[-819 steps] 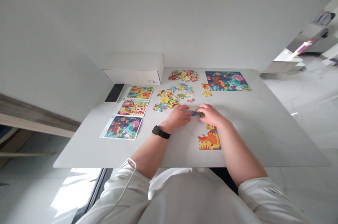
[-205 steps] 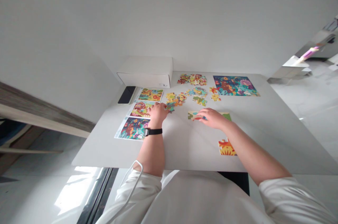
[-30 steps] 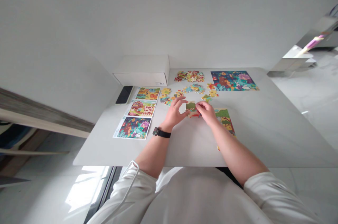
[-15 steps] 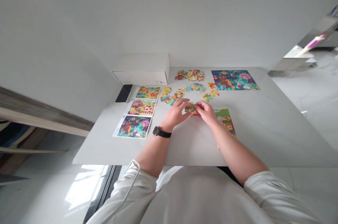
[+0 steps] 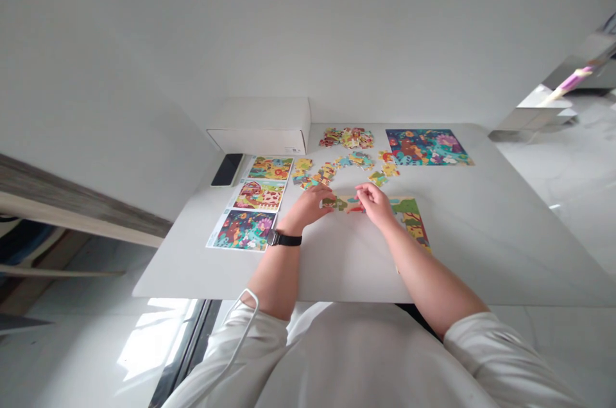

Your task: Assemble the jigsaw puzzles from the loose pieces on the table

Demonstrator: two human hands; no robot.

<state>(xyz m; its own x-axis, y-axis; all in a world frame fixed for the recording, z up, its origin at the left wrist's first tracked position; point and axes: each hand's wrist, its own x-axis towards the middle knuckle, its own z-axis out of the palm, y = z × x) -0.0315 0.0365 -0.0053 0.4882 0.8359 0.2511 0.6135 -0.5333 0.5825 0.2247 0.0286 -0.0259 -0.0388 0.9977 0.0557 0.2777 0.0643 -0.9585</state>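
Your left hand (image 5: pixel 308 206) grips a green jigsaw piece (image 5: pixel 328 203) at the left end of the puzzle strip (image 5: pixel 342 204); your right hand (image 5: pixel 377 205) is over its middle, finger grip unclear.

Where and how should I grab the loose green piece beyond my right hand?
Probably pinch the green piece by its near edge, coming from your side: it lies flat and uncovered, that edge faces your right hand, yellow pieces crowd its far right.

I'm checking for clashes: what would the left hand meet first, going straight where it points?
The left hand would likely meet the flat green-and-cream strip of cardboard-looking puzzle pieces right before it, though depth is unclear; beyond lies the right hand.
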